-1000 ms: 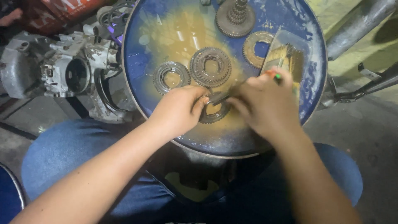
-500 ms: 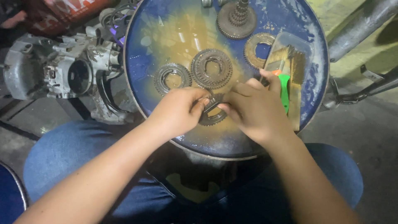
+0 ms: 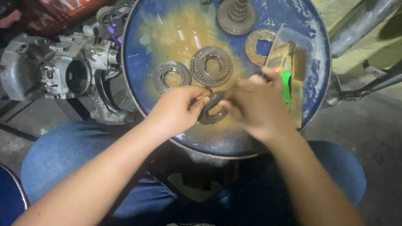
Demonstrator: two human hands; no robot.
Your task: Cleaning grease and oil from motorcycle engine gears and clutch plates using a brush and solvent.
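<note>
Two loose gears (image 3: 211, 67) lie just beyond both hands (image 3: 217, 109) on the drum lid (image 3: 146, 50).

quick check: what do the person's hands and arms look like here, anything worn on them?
Both are bare: no gloves, sleeves, watch or rings show on the left hand or the right hand, and both forearms are uncovered right to the picture's bottom edge. The right hand is motion-blurred, so fine detail there cannot be told. Blue jeans cover the legs below.
</note>
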